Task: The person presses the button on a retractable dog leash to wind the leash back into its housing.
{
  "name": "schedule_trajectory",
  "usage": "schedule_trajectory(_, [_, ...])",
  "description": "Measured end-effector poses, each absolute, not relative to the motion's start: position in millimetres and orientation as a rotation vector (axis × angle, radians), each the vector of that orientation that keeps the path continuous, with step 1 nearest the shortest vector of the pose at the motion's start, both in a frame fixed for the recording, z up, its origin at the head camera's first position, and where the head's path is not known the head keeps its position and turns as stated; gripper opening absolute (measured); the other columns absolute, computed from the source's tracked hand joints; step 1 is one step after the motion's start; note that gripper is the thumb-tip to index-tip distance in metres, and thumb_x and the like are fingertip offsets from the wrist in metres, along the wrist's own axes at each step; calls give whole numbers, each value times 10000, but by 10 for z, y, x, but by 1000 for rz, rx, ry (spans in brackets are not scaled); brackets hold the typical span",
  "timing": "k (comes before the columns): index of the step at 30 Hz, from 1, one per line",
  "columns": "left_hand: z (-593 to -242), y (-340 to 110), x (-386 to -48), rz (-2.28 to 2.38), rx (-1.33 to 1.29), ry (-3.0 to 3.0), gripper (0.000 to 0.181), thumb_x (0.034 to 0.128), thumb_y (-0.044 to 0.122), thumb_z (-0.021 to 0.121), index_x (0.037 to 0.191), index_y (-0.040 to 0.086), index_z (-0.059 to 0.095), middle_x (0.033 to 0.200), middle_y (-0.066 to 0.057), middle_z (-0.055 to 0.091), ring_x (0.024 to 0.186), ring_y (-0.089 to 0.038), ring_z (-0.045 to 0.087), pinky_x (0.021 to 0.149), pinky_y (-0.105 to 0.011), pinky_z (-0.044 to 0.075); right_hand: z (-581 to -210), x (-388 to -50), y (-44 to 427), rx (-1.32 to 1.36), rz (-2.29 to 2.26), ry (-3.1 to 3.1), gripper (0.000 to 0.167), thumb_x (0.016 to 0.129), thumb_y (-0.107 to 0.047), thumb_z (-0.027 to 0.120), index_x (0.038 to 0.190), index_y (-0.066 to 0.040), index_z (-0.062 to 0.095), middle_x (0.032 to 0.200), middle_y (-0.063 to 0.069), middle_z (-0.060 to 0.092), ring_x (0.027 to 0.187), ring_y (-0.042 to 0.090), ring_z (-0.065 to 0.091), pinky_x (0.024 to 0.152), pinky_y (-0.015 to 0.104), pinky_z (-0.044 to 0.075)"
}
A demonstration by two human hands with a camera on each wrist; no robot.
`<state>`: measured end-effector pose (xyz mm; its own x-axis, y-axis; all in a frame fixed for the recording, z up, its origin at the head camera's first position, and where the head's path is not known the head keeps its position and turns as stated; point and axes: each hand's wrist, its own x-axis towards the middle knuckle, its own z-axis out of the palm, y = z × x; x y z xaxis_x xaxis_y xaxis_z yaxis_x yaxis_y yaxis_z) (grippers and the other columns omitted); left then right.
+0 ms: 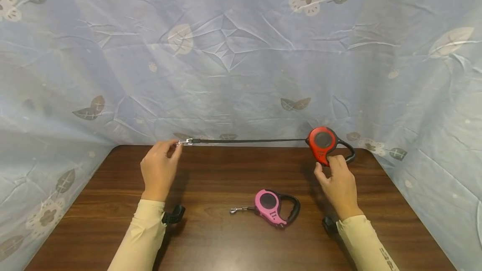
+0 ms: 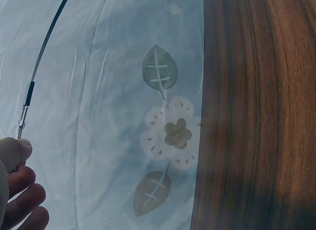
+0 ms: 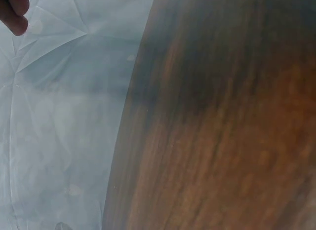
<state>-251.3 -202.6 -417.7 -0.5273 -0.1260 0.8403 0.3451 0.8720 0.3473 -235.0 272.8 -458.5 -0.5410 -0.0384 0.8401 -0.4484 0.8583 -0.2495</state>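
Observation:
My left hand pinches the metal clip of a black leash cord, which runs nearly straight across to a red retractable leash. Its black handle loop points right, and the fingers of my right hand hold the lower edge of the casing. In the left wrist view, thumb and fingertips grip the end of the clip. Only some fingertips show in the right wrist view; the red leash is outside it. Nearer me, a pink leash lies on the table with its clip to the left.
The brown wooden table has its far edge just below the raised cord. A pale blue curtain with leaf and flower prints hangs behind and at both sides. Black straps are at both wrists.

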Motion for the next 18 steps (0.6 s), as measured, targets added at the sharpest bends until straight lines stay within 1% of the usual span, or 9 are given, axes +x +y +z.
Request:
schedule_trajectory(12, [-4177, -2011, -2517, -610, -136, -2037, 155, 924, 159, 789, 1005, 26, 793, 849, -119, 740, 673, -277, 686, 536, -473, 503, -4595, -2338, 2739, 346, 520, -2075, 250, 905, -189, 639, 988, 47, 639, 909, 172, 565, 663, 276, 561, 541, 476, 508])
schedule_trajectory(18, [-4159, -2016, -2503, -621, -136, -2027, 146, 922, 145, 793, 1024, 40, 796, 860, -114, 745, 689, -280, 687, 547, -468, 500, -4618, -2352, 2728, 326, 558, -2076, 231, 893, -159, 631, 986, 52, 619, 919, 170, 551, 674, 287, 553, 539, 500, 499])
